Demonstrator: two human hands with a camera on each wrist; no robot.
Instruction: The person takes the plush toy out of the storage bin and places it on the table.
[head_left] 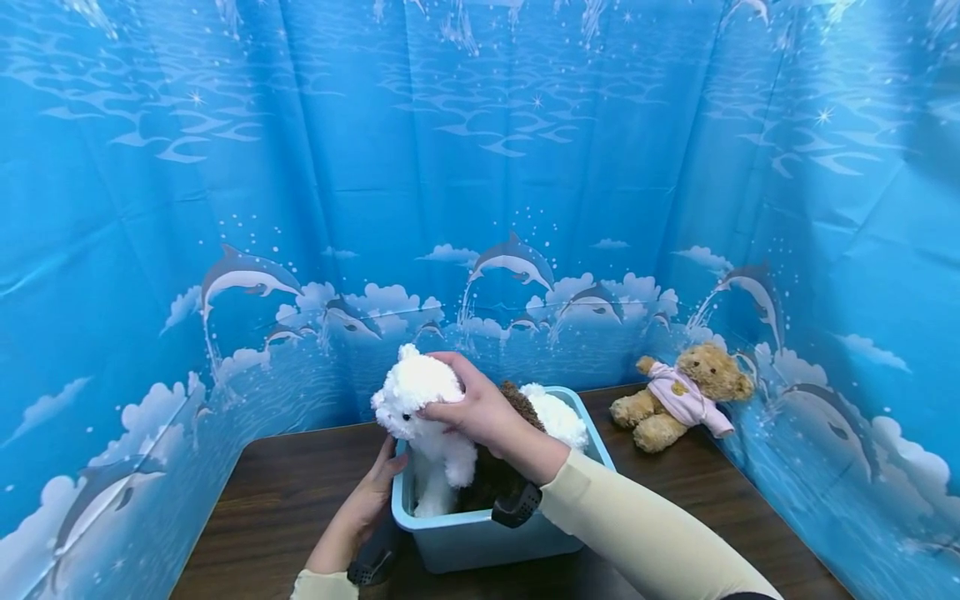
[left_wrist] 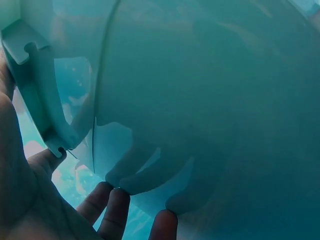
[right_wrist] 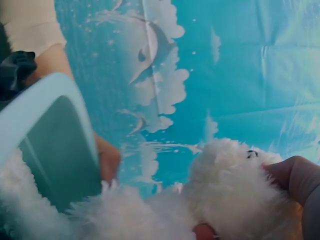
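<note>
A fluffy white plush animal [head_left: 423, 408] with a dark eye and pinkish nose sits upright at the left end of a light blue plastic bin [head_left: 495, 542], its lower body inside. My right hand [head_left: 480, 404] grips its head from behind; the right wrist view shows the thumb [right_wrist: 295, 175] beside the eye of the plush head [right_wrist: 235, 185]. My left hand [head_left: 371, 492] holds the bin's left side. In the left wrist view its fingertips [left_wrist: 117, 200] touch the outer wall [left_wrist: 210, 100], near the rim's moulded edge.
Brown plush [head_left: 521, 406] and another white plush [head_left: 558, 417] lie in the bin. A tan teddy bear [head_left: 682, 396] in a pink top sits at the right on the dark wooden table [head_left: 292, 475]. A dolphin-printed blue curtain [head_left: 480, 192] surrounds the table.
</note>
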